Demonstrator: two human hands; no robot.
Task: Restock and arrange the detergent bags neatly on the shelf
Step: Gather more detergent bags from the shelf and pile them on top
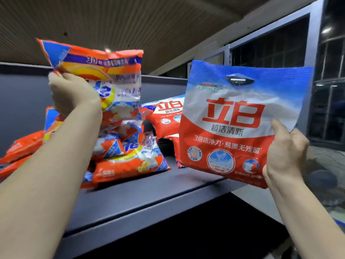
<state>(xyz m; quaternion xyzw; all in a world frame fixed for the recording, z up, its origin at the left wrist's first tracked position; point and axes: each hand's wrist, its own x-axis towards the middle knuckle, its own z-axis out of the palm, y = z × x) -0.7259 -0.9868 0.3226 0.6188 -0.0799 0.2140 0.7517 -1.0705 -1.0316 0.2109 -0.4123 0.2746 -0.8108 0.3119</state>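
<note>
The orange detergent bag (104, 79) is held upright in the upper left of the frame, above the orange bags (128, 152) stacked on the dark shelf (149, 195). The left hand (71, 94) grips its lower left corner, fingers curled into the plastic. At centre right, the red and white detergent bag (237, 120) hangs upright over the shelf's front edge; the right hand (285, 152) grips its lower right side, thumb on the front. Behind it, more red and white bags (164, 118) lie on the shelf. A dark window frame (309, 53) fills the upper right.
</note>
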